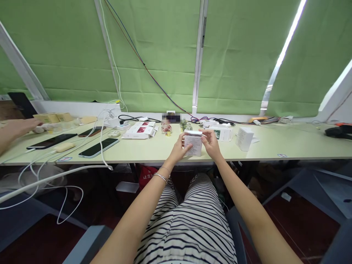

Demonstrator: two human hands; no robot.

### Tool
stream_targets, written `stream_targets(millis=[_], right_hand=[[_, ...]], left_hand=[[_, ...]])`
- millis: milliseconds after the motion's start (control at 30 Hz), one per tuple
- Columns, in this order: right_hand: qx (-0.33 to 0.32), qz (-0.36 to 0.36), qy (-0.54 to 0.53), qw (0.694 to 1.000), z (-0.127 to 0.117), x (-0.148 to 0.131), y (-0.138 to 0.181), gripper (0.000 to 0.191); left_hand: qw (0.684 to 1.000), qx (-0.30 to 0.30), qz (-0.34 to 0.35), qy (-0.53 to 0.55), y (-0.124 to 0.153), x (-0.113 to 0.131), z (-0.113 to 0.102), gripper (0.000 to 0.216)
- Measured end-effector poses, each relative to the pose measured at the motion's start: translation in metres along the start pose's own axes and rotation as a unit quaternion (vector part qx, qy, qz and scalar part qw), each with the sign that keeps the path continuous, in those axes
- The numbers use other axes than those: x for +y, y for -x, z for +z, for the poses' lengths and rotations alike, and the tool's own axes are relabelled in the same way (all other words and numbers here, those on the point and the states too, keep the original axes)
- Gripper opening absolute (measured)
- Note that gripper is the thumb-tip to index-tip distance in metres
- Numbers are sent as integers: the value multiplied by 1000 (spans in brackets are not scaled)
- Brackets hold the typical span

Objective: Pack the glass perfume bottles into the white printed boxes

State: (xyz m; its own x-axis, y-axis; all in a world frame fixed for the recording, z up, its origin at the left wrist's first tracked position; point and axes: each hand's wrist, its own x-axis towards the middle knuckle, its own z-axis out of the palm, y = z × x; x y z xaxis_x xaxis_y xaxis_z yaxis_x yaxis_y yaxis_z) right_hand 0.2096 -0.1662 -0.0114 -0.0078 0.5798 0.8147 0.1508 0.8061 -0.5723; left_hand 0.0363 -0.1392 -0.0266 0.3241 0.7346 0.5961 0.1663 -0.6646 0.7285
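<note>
Between my two hands is a small white box [194, 146] with fine printed text on the side facing me. My left hand [178, 147] grips its left side, thumb across the printed face. At the upper right corner, the fingers of my right hand [210, 142] are closed on the box's edge. Its top looks bright and pale; whether the flap is raised I cannot tell. Just behind stand a clear round glass piece with red contents [166, 127] and another with green contents [186, 125]. A second white box [244, 139] stands upright to the right.
Flattened white packaging [140, 130] lies left of the glass pieces, and a white carton with a green picture [222, 133] lies right. Phones [99, 147] and white cables [102, 146] cover the left side. Another person's hand [23, 126] reaches in at far left. Black cables [137, 118] run along the back.
</note>
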Motion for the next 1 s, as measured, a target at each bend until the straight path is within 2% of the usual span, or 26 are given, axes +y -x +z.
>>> stream_targets(millis=[67, 267, 400, 467, 567, 733, 833, 1000], right_hand=[[15, 4, 2, 1000, 1, -4, -1, 24], [22, 5, 123, 992, 0, -13, -3, 24], [30, 14, 137, 990, 1, -12, -4, 26], [22, 33, 123, 992, 3, -11, -4, 28], [13, 47, 112, 993, 6, -10, -5, 29], [25, 57, 107, 992, 3, -12, -6, 29], [29, 69, 104, 992, 1, -12, -6, 29], [23, 65, 99, 993, 1, -12, -6, 27]], left_hand=[[1000, 0, -3, 4, 0, -1, 0, 58], [1000, 0, -7, 10, 0, -2, 0, 60], [999, 2, 7, 45, -1, -1, -1, 55], [997, 21, 18, 72, -3, 2, -1, 47], [992, 81, 17, 91, -10, 9, 2, 38], [979, 187, -39, 73, -22, 25, 11, 32], [979, 187, -55, 65, -23, 29, 11, 26], [982, 175, -43, 64, -18, 28, 6, 20]])
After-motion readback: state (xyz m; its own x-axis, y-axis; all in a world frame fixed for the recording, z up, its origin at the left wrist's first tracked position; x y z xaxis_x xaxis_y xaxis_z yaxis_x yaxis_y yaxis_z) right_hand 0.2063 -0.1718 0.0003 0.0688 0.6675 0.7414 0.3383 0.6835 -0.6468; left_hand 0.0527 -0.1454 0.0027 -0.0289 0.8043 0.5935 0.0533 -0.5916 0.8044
